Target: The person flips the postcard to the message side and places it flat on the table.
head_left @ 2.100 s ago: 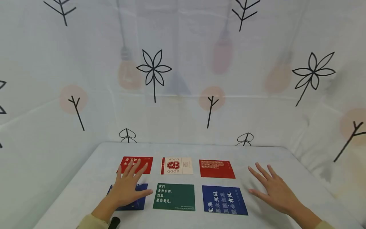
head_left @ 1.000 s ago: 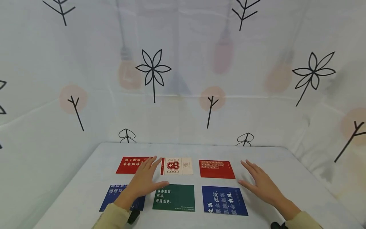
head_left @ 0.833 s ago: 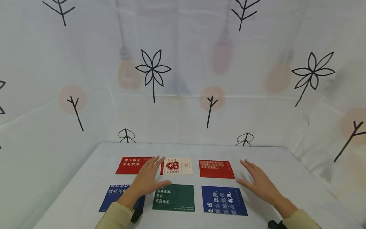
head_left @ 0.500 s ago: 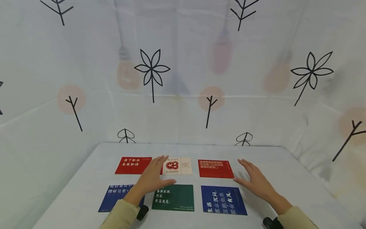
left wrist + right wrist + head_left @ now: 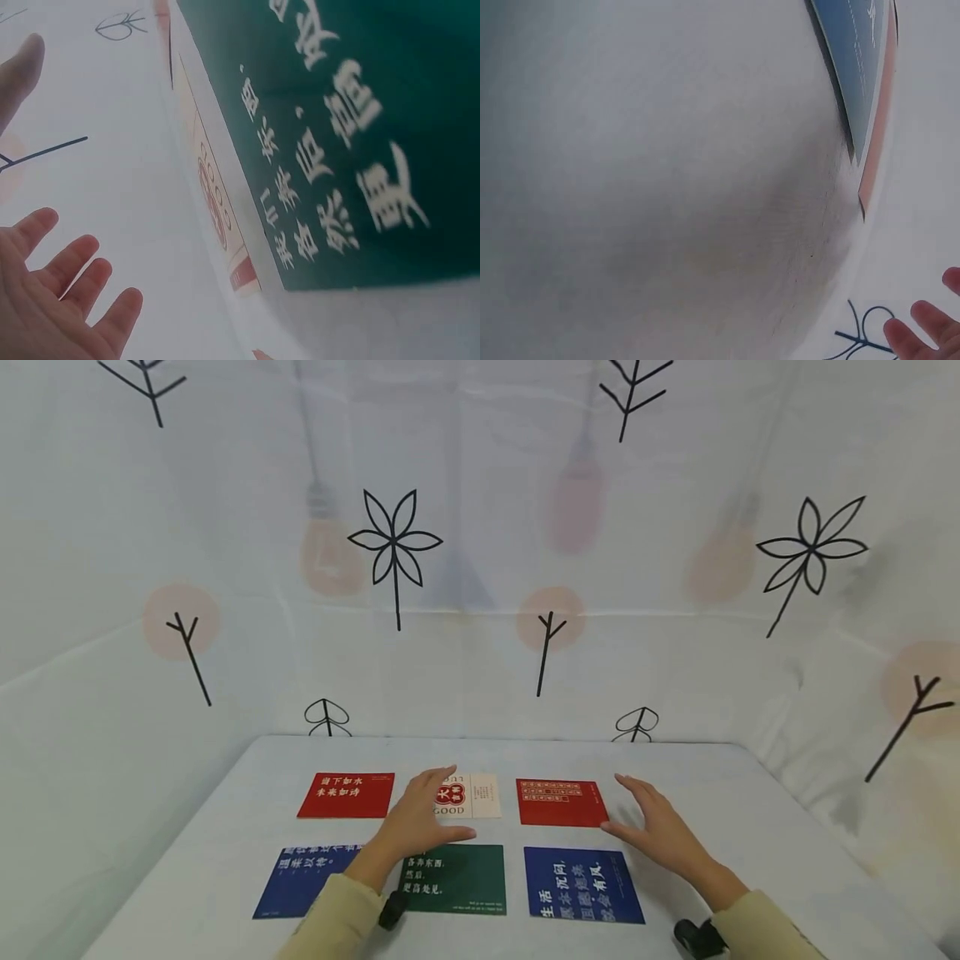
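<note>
In the head view, my left hand point(image 5: 417, 817) is raised over the table, fingers spread and holding nothing. It partly covers the cream "GOOD LUCK" card point(image 5: 482, 795), and its thumb is over the top edge of the green card point(image 5: 457, 885). My right hand point(image 5: 663, 837), also bare, hovers to the right of the right red card point(image 5: 562, 803) and the right blue card point(image 5: 583, 885). A left red card point(image 5: 347, 796) and a left blue card point(image 5: 296, 883) lie at the left. In the left wrist view the green card point(image 5: 315, 172) looms large beyond my fingers point(image 5: 71, 262).
The cards lie flat in two rows on a white-covered table point(image 5: 187, 877). A white cloth point(image 5: 465, 677) printed with plants and bulbs hangs behind and at the sides. Dark wrist devices point(image 5: 393, 910) show beneath both cuffs.
My left hand has moved right, from the left-hand cards to the middle ones, uncovering the left red card. My right hand has moved left toward the right-hand cards. The cards stay in place.
</note>
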Action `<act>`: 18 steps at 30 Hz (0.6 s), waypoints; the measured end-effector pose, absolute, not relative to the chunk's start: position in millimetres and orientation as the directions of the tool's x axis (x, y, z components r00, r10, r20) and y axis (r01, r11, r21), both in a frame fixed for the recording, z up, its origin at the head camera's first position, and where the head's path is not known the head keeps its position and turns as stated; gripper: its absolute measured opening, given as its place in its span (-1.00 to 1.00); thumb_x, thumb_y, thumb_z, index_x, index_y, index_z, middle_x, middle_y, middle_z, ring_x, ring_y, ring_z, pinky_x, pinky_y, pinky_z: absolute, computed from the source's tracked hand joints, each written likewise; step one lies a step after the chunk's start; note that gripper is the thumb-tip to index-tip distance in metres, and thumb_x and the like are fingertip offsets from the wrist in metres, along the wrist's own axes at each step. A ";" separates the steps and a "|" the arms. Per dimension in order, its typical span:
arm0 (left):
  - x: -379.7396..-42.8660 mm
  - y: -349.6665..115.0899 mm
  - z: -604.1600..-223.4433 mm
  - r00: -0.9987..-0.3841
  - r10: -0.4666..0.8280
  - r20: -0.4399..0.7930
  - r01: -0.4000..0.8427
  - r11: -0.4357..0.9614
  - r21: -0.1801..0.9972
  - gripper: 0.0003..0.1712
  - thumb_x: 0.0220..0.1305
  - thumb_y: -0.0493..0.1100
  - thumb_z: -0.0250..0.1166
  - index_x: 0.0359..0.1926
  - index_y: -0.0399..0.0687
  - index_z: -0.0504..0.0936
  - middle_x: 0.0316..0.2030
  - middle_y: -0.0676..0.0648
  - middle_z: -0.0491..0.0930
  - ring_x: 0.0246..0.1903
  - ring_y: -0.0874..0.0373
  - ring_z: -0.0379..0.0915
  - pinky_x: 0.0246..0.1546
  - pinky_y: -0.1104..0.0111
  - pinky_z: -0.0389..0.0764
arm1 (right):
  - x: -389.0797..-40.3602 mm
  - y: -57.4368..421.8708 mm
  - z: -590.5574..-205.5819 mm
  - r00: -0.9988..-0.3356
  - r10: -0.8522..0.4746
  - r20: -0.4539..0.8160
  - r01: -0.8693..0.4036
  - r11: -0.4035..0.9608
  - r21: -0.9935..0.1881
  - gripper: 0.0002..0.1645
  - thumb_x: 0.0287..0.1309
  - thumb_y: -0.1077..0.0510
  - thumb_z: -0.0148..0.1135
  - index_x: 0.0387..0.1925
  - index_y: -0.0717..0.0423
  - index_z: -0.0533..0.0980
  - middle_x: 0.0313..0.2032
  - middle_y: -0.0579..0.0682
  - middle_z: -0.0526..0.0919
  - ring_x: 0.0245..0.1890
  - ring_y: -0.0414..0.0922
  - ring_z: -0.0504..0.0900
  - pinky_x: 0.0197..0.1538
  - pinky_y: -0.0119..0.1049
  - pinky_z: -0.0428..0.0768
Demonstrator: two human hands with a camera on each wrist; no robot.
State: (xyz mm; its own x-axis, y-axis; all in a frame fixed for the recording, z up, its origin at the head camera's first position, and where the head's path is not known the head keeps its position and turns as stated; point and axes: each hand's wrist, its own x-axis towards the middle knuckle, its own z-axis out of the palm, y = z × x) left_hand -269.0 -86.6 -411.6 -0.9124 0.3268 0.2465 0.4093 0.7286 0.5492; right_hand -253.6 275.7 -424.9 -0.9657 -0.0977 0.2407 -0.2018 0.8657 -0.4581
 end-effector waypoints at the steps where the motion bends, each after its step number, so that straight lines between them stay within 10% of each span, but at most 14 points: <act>1: -270.0 -85.3 -412.4 -0.911 0.328 0.250 0.412 0.720 0.559 0.12 -0.21 0.26 0.46 0.37 0.07 0.17 0.27 -0.12 0.21 0.22 -0.05 0.14 0.09 -0.08 0.34 | -255.0 275.5 -425.2 -0.966 -0.097 0.240 -0.202 0.863 -0.462 0.04 -0.07 -0.18 0.37 0.32 0.20 0.14 0.26 0.36 0.17 0.23 0.33 0.12 0.05 0.34 0.26; 18: -278.7 -60.0 -417.5 -0.927 0.293 0.232 0.370 0.637 0.676 0.07 -0.23 0.12 0.52 0.34 0.02 0.23 0.23 -0.15 0.27 0.13 -0.08 0.23 0.02 -0.14 0.37 | -268.5 268.6 -430.4 -0.970 -0.110 0.218 -0.210 0.829 -0.519 0.03 -0.09 -0.13 0.40 0.31 0.24 0.16 0.23 0.36 0.22 0.22 0.33 0.15 0.07 0.32 0.26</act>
State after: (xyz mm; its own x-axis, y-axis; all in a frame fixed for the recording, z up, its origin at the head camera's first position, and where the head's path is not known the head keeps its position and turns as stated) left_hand -278.7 -60.0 -417.5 -0.9275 0.2935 0.2317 0.3704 0.6373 0.6757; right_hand -268.5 268.6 -430.4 -0.9698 -0.1097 0.2180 -0.2103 0.8287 -0.5186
